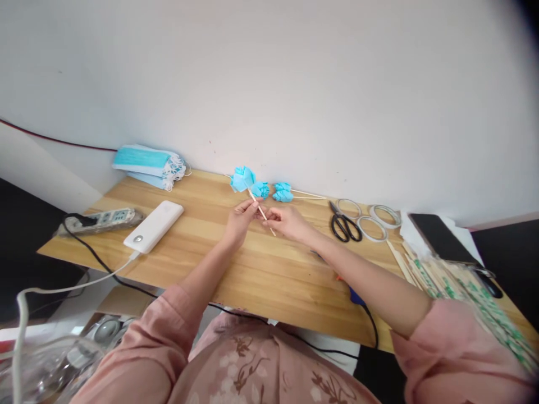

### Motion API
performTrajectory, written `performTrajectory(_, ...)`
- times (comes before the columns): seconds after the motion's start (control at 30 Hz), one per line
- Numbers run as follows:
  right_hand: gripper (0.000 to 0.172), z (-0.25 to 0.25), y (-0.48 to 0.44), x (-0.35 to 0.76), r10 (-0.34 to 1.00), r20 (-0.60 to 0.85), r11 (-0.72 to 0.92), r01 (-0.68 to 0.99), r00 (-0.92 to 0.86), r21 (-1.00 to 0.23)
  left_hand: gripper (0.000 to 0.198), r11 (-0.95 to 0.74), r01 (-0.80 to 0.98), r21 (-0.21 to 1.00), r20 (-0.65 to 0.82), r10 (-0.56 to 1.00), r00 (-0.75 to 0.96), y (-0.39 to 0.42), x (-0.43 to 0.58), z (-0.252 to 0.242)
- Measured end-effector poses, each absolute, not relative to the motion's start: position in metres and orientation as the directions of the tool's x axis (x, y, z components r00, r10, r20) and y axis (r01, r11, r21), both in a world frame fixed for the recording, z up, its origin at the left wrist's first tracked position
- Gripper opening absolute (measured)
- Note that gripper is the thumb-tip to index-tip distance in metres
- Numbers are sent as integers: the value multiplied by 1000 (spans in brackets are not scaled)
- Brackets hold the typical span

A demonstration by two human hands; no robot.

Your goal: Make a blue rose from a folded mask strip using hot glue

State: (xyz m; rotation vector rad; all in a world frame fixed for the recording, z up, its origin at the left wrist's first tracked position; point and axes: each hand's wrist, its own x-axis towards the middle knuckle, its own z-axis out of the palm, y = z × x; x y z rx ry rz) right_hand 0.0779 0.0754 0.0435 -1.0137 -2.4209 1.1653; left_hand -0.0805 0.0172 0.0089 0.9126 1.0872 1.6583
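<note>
Between my hands, over the middle of the table, is a blue flower [243, 178] on a thin wooden stick [263, 212]. My left hand [241, 220] pinches the stick below the flower head. Lower down, the fingers of my right hand [287, 221] are closed on the same stick. Just behind my hands lies another blue flower [261, 189]. Two more blue flowers [282, 192] on sticks lie to its right, near the wall. Scissors [345, 222] with black handles rest to the right of my right hand.
Rolls of tape [373, 229] lie beside the scissors. At the right are a phone [442, 238] and wrapped chopsticks [471, 297]. A blue tool [356, 295] with a cord is partly under my right forearm. Face masks [145, 161], a power strip [105, 220] and a power bank [154, 226] occupy the left.
</note>
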Motion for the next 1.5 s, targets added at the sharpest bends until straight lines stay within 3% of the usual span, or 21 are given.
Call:
performTrajectory(0.13, 27, 41, 74, 80, 741, -49, 375, 472, -670, -798, 46, -191, -14, 981, 179, 939, -295, 19, -83, 5)
performTrajectory(0.3, 33, 76, 107, 119, 859, 48, 297, 422, -509, -857, 34, -166, 220, 961, 235, 910, -341, 20, -100, 11)
performTrajectory(0.4, 35, 100, 126, 152, 924, 153, 285, 364, -350, -887, 14, -172, 385, 907, 322, 872, -369, 22, -124, 31)
performTrajectory(0.43, 35, 106, 129, 162, 940, 187, 281, 336, -287, -899, 14, -182, 470, 864, 380, 848, -370, 24, -133, 38)
performTrajectory(0.5, 36, 111, 133, 177, 952, 203, 269, 307, -229, -913, 43, -147, 758, 635, 506, 821, -265, 33, -150, 50)
performTrajectory(0.57, 37, 110, 132, 186, 954, 184, 254, 314, -235, -915, 51, -67, 886, 459, 472, 863, -180, 48, -163, 54)
performTrajectory(0.67, 39, 100, 128, 190, 933, 156, 281, 382, -326, -880, 48, -41, 944, 326, 305, 950, -64, 76, -173, 42)
performTrajectory(0.77, 40, 88, 127, 191, 897, 157, 349, 442, -413, -827, 51, -113, 951, 289, 255, 966, 37, 102, -176, 22)
performTrajectory(1.1, 26, 66, 138, 193, 831, 168, 429, 418, -530, -801, 35, -243, 938, 247, 251, 951, 180, 135, -180, -2)
performTrajectory(1.5, 32, 55, 144, 186, 759, 156, 531, 463, -632, -710, 33, -244, 922, 301, 338, 931, 136, 135, -192, -5)
